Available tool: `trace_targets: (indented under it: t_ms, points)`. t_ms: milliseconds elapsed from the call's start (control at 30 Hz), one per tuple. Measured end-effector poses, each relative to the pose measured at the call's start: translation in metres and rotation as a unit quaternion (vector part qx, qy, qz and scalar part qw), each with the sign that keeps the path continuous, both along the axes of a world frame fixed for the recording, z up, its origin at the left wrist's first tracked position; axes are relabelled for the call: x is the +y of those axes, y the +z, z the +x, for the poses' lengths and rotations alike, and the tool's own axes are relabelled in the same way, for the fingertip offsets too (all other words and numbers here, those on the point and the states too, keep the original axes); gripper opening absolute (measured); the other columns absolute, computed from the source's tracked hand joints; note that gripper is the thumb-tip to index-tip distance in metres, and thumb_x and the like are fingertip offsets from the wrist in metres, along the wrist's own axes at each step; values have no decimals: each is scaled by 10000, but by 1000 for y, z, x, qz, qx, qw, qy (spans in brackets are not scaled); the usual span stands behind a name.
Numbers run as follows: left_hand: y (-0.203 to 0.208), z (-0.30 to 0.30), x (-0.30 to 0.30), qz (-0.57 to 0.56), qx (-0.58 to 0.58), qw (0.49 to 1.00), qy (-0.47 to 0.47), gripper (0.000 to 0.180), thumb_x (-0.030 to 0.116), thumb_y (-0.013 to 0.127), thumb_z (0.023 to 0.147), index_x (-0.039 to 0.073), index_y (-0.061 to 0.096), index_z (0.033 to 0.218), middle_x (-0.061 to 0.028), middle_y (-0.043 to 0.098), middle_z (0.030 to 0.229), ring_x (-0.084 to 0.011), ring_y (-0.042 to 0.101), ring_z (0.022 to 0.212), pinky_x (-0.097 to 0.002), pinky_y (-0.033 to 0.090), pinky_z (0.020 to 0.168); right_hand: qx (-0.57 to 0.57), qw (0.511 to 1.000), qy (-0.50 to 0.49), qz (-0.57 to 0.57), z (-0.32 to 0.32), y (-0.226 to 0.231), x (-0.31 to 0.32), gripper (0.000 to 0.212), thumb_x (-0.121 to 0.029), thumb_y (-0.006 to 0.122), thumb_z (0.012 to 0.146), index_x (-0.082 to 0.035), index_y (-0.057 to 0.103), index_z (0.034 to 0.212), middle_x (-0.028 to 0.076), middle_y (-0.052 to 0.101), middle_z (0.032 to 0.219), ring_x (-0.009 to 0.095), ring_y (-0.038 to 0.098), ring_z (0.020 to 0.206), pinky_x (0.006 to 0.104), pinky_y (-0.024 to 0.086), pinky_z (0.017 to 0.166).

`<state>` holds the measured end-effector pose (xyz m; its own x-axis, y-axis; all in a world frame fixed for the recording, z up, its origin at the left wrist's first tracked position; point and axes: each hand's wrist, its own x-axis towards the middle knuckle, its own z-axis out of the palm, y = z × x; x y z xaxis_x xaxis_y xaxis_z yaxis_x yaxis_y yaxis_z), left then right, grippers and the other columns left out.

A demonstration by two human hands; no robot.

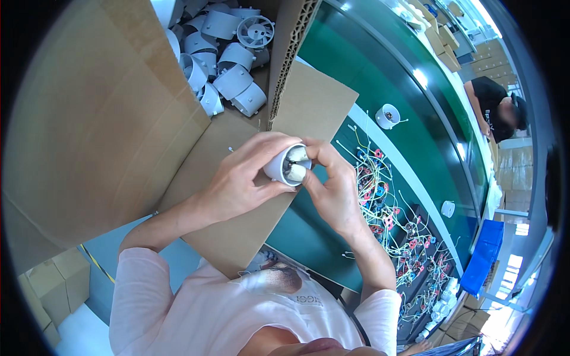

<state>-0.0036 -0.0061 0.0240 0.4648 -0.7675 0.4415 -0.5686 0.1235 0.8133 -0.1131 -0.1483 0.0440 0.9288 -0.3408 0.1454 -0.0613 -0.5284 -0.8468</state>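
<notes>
Between my hands, over a cardboard flap, is a short white plastic fan housing (274,169), its open end turned up and to the right. My left hand (240,173) wraps round it from the left, fingers on top and thumb below. From the right, my right hand (333,183) reaches into the opening with thumb and forefinger, both tipped with whitish finger covers. A small dark part shows between those fingertips, mostly hidden. Beyond my hands, an open carton (237,132) holds several similar white housings (233,82), one showing a spoked end.
Right of my hands lies a tangle of small motors with wires (380,199). The green conveyor belt (350,50) carries a white housing (388,116) and another white piece (448,209). A blue bin (482,256) stands at right. Another person (496,110) is across the belt.
</notes>
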Motion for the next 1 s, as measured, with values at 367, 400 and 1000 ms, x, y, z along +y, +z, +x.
trace_targets:
  t_ms: [367, 400, 1000]
  points:
    - [-5, 57, -26, 237, -489, 791, 281, 390, 152, 631, 760, 22, 593, 1126, -147, 534, 1206, -341, 433, 1196, -508, 304, 1005, 97, 912, -358, -174, -71, -62, -235, 228, -111, 617, 848, -10, 609, 1052, 70, 592, 826, 161, 558, 735, 291, 450, 696]
    - [-6, 60, -27, 228, -491, 790, 288, 324, 124, 601, 770, 34, 618, 1081, -156, 532, 1235, -352, 417, 1222, -539, 268, 1034, 145, 894, -371, -204, -68, -64, -240, 232, -129, 614, 853, -11, 607, 1053, 99, 600, 861, 193, 573, 757, 305, 453, 712]
    - [-21, 14, 22, 102, -48, 994, 1, 390, 40, 739, 741, 63, 527, 1068, -185, 439, 1288, -368, 490, 1141, -402, 438, 916, 287, 787, 90, -539, -28, -31, -53, 188, 27, 624, 678, -37, 531, 828, 111, 603, 768, 258, 646, 678, 347, 512, 610]
